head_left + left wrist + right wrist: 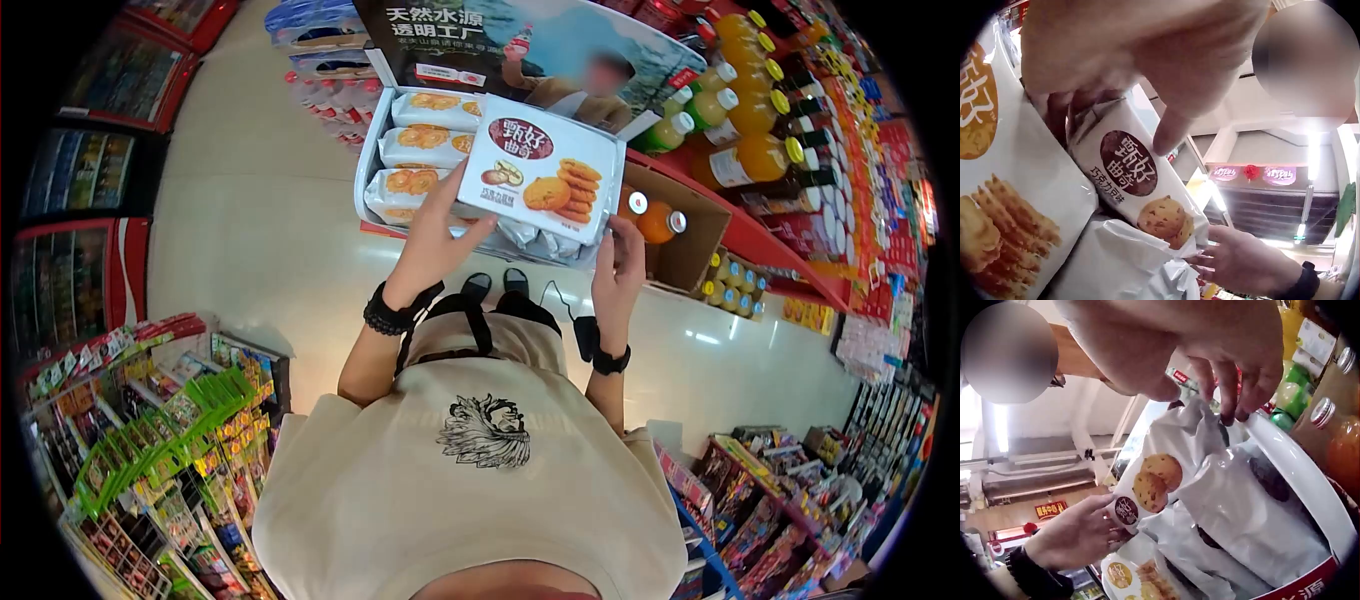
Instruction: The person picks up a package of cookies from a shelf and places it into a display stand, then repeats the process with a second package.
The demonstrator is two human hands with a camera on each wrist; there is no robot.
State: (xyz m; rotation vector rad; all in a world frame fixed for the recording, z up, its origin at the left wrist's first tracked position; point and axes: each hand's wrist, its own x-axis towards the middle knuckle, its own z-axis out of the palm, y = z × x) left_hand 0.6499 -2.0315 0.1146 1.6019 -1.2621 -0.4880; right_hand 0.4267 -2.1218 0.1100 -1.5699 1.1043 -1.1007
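Note:
A white cookie package (500, 190) with a dark red oval label and pictured cookies is held over a white bin (366, 140) of similar packs. My left hand (436, 240) grips its left end, thumb on the near edge and fingers behind it. At the other end, my right hand (620, 262) pinches the crinkled corner between thumb and fingers, as the right wrist view shows. Packs with orange labels (415, 146) fill the bin's left side. White packs (1254, 506) lie under my right hand, beside the bin's curved rim (1300, 481).
A printed display board (450, 45) stands behind the bin. Orange drink bottles (660, 222) sit in a cardboard box (700, 215) at its right, with juice bottles (745, 160) beyond. Fridges (75, 270) line the left; snack racks (165, 430) stand lower left.

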